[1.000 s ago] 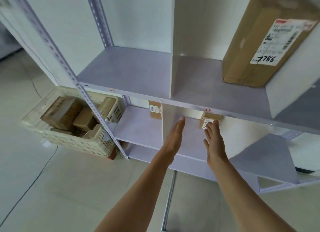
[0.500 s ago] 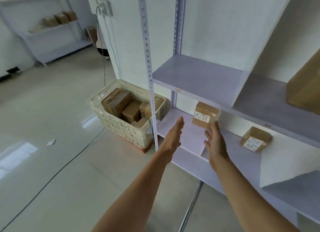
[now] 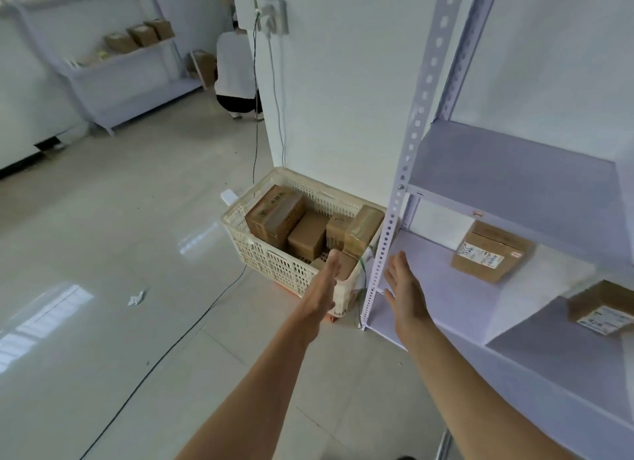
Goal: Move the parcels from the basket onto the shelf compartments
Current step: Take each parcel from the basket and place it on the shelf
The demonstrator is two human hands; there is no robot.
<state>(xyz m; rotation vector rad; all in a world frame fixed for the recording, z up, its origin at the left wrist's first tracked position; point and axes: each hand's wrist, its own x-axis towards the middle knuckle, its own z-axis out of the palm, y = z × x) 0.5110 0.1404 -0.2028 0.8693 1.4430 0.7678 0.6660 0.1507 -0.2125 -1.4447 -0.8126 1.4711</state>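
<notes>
Cardboard is in neither hand: the left hand point(image 3: 322, 288) and the right hand point(image 3: 404, 296) both stretch forward, fingers straight, palms turned toward each other, holding nothing. Just past the left fingertips the cream lattice basket point(image 3: 271, 260) stands on the floor with several brown parcels point(image 3: 276, 216) packed inside. The fingertips overlap its near corner in view, though whether they touch it cannot be told. Between the two hands rises the perforated post point(image 3: 411, 144) of the shelf. Beyond the right hand a labelled parcel point(image 3: 490, 253) lies on the low shelf board, and further right, past a divider, lies a second labelled parcel point(image 3: 602, 310). Far ahead and left of the hands a person point(image 3: 235, 68) crouches by another rack point(image 3: 130, 72).
</notes>
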